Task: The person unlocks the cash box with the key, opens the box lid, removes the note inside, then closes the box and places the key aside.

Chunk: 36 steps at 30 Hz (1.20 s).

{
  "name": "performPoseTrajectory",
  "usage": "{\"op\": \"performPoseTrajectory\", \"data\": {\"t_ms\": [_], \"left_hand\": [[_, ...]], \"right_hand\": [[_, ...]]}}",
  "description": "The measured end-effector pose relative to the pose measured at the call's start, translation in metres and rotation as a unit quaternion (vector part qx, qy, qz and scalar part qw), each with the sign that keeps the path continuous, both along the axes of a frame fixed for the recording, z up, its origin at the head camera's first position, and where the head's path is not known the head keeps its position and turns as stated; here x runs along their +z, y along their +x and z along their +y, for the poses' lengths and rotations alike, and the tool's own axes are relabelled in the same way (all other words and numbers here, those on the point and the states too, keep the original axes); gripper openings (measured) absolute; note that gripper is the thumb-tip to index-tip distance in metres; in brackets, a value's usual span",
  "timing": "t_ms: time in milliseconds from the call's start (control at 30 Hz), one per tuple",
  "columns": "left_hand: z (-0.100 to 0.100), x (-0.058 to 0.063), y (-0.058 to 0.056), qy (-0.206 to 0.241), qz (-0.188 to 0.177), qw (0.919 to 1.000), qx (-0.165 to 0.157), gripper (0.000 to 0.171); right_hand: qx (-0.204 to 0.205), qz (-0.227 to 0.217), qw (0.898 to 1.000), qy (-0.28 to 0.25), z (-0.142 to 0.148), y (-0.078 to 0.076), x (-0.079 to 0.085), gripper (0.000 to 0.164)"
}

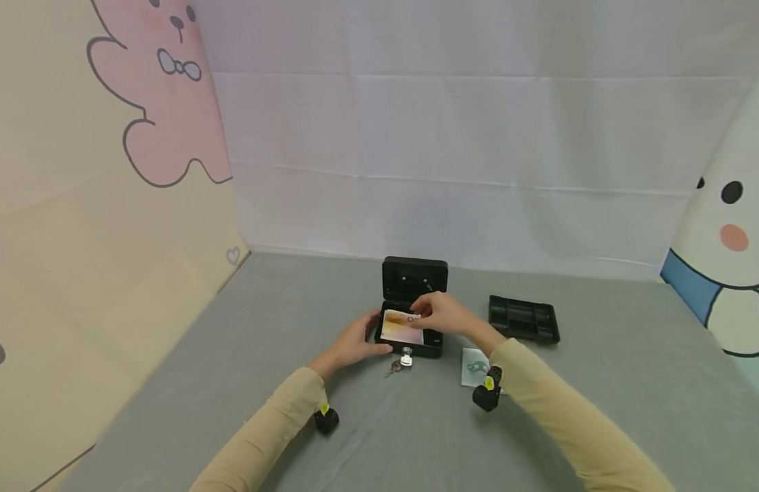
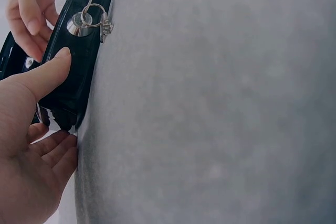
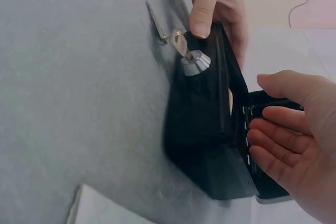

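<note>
A small black cash box (image 1: pixel 427 350) stands with its lid (image 1: pixel 414 277) raised. My left hand (image 1: pixel 355 339) grips its left front corner, thumb on the front face and fingers at the side. Inside lies an orange and pink printed paper (image 1: pixel 398 331). My right hand (image 1: pixel 444 313) hovers over the box at the paper's right edge. In the right wrist view, the right thumb and fingers (image 3: pixel 273 140) are apart with nothing visible between them. A key (image 3: pixel 179 43) sits in the silver front lock (image 3: pixel 196 64), with another key (image 1: pixel 394 369) hanging from its ring.
A black compartment tray (image 1: pixel 524 320) lies to the right of the box. Nearer me, a pale sheet with a teal print (image 1: pixel 474 365) is partly covered by my right sleeve. A grey cloth (image 1: pixel 379 424) covers the table, and a white curtain (image 1: pixel 453 137) hangs behind.
</note>
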<state>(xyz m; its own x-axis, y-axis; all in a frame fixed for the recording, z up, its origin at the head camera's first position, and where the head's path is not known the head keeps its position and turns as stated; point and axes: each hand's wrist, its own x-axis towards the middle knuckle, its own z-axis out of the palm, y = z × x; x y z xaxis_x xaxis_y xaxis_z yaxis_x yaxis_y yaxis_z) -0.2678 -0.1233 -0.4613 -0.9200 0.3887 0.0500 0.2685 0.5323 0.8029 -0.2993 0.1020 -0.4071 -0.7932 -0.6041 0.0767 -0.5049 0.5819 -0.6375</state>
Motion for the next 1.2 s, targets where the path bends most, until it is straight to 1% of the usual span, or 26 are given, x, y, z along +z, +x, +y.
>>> {"op": "performPoseTrajectory", "data": {"t_ms": [267,467,767,867,1000,1200], "left_hand": [[0.000,0.001,0.000,-0.008,-0.001,1.0000,-0.002,0.081],[0.000,0.002,0.000,-0.009,-0.003,1.0000,-0.002,0.080],[0.000,0.002,0.001,-0.004,0.002,1.0000,-0.007,0.080],[-0.001,0.001,0.001,-0.006,0.004,1.0000,-0.007,0.079],[-0.001,0.001,0.002,0.000,0.007,0.9999,-0.010,0.079],[0.000,0.004,0.005,0.004,0.003,1.0000,-0.005,0.080]], "right_hand": [[-0.004,0.006,1.000,0.007,-0.015,-0.002,-0.011,0.033],[-0.019,0.032,0.999,0.019,-0.024,-0.001,-0.017,0.037],[-0.023,0.077,0.995,0.060,-0.029,0.003,-0.020,0.044],[-0.024,0.086,0.994,0.063,-0.029,0.004,-0.021,0.042],[-0.018,0.089,0.994,0.064,-0.030,0.005,-0.024,0.034],[-0.015,0.106,0.993,0.055,-0.030,0.006,-0.022,0.040]]}}
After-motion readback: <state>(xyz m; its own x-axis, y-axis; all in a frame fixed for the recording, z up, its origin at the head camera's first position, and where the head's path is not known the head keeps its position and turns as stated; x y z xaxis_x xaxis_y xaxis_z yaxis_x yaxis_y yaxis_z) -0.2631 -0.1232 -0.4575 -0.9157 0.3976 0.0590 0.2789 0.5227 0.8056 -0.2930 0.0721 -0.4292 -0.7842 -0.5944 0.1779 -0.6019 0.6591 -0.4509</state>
